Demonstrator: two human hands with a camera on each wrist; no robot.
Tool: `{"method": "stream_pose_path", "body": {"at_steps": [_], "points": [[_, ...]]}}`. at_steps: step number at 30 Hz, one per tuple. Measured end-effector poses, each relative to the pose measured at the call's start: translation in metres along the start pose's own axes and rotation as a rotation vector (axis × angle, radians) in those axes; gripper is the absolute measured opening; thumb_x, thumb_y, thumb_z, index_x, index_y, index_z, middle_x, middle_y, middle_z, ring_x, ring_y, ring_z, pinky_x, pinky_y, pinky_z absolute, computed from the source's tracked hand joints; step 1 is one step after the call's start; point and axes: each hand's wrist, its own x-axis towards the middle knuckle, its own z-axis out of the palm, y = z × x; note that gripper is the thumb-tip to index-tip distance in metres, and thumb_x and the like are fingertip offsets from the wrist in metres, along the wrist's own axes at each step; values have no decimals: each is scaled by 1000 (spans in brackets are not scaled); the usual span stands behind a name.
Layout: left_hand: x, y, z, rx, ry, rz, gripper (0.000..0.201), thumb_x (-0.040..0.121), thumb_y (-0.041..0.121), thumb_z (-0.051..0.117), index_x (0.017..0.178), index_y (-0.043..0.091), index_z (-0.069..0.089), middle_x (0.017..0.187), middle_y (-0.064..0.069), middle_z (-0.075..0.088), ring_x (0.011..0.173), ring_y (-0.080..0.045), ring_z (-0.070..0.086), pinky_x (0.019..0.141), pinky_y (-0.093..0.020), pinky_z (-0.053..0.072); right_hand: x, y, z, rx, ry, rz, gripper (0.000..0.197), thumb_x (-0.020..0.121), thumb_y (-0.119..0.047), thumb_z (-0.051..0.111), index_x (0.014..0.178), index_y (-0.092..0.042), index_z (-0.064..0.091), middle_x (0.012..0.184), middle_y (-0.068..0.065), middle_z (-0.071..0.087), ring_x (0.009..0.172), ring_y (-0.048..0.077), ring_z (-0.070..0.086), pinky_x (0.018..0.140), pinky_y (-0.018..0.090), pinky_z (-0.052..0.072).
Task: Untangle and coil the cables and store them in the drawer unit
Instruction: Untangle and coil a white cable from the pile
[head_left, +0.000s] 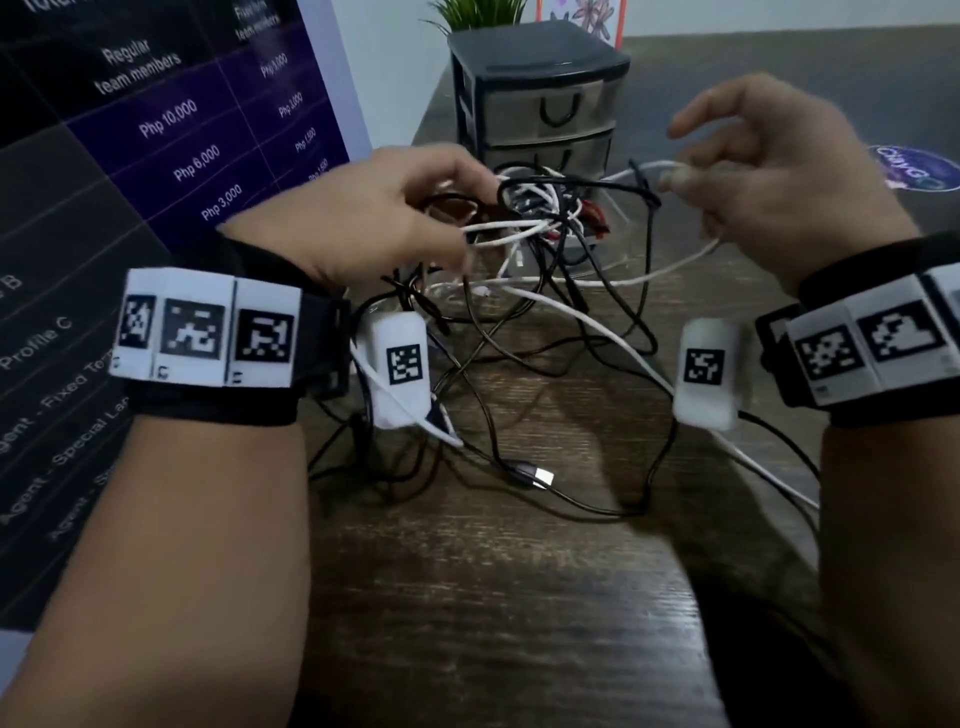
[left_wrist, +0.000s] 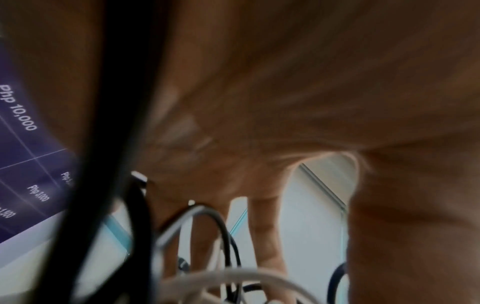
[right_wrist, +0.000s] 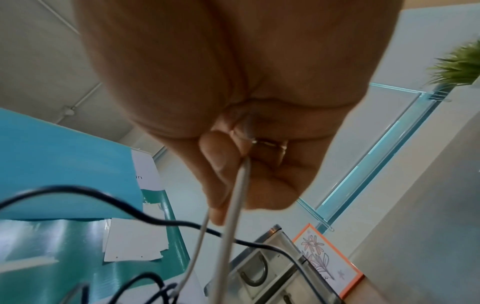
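A knot of black and white cables (head_left: 540, 208) hangs in the air between my hands, with loops trailing down onto the wooden table (head_left: 493, 597). My left hand (head_left: 415, 208) grips the left side of the tangle, fingers curled round white and black strands (left_wrist: 207, 226). My right hand (head_left: 691, 171) pinches a white cable (right_wrist: 239, 185) between thumb and forefinger, the other fingers spread loosely. The dark drawer unit (head_left: 540, 98) stands just behind the tangle with its drawers closed. A black cable with a USB plug (head_left: 535, 475) lies on the table below.
A purple printed banner (head_left: 156, 156) rises along the left. A green plant (head_left: 478, 13) and an orange-framed flower picture (right_wrist: 327, 261) stand behind the drawer unit. A round purple sticker (head_left: 914, 166) lies far right. The table edge runs along the right.
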Motion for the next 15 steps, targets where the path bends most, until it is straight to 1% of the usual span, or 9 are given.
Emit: {"method": "stream_pose_path", "body": {"at_steps": [2, 3, 5, 7, 9, 11, 12, 14, 15], "points": [[-5, 6, 0, -16, 106, 3, 25, 86, 32, 69, 109, 39, 62, 102, 10, 69, 96, -9, 65, 86, -33, 44, 0, 1, 2, -49, -8, -21, 21, 87, -16, 73, 90, -33, 63, 70, -10, 63, 50, 0, 53, 53, 21, 43], [-6, 9, 0, -19, 171, 3, 23, 87, 37, 67, 110, 40, 63, 101, 11, 70, 96, -9, 66, 85, -30, 45, -1, 0, 2, -71, -27, -27, 18, 88, -14, 72, 92, -30, 65, 74, -8, 65, 50, 0, 55, 53, 18, 44], [-8, 14, 1, 15, 275, 5, 22, 91, 42, 63, 113, 42, 64, 94, 15, 70, 87, 2, 66, 75, -17, 43, -2, -1, 3, -120, -59, -16, 14, 90, -10, 69, 97, -21, 68, 79, -5, 69, 52, 5, 62, 52, 13, 48], [-10, 18, 0, 47, 301, 10, 25, 93, 42, 61, 117, 45, 64, 90, 19, 70, 75, 12, 63, 64, -6, 39, -3, 0, 2, -168, -75, 23, 18, 89, -9, 70, 102, -21, 70, 78, -7, 72, 61, 9, 68, 59, 9, 50], [-13, 21, -2, 50, 291, 29, 29, 93, 39, 62, 121, 47, 63, 90, 21, 70, 76, 15, 63, 64, 1, 39, -4, 2, 0, -214, -107, 67, 28, 88, -11, 73, 109, -29, 70, 71, -11, 72, 63, 0, 67, 64, 5, 47], [-16, 23, -3, 59, 301, 74, 33, 93, 35, 63, 123, 47, 62, 93, 24, 69, 84, 15, 64, 75, 0, 44, -6, 0, 0, -264, -157, 103, 39, 89, -11, 72, 120, -35, 66, 69, -16, 70, 64, -10, 62, 61, -2, 42], [-17, 24, -4, 64, 314, 96, 34, 93, 32, 64, 123, 47, 62, 93, 25, 67, 84, 16, 64, 75, 1, 44, -8, -2, 0, -285, -176, 115, 41, 91, -10, 68, 123, -36, 64, 73, -19, 67, 66, -13, 60, 59, -4, 40], [-16, 24, -4, 77, 351, 128, 33, 94, 27, 65, 121, 45, 64, 93, 23, 67, 83, 15, 64, 73, 1, 45, -10, -7, 2, -298, -224, 128, 43, 96, -2, 54, 123, -34, 65, 80, -19, 64, 71, -12, 63, 62, -3, 43], [-15, 23, -3, 89, 378, 143, 30, 93, 25, 65, 118, 42, 66, 92, 21, 69, 81, 11, 66, 74, -3, 49, -11, -9, 4, -322, -251, 134, 44, 97, -2, 50, 121, -35, 66, 80, -18, 65, 70, -8, 64, 63, 2, 45]]}}
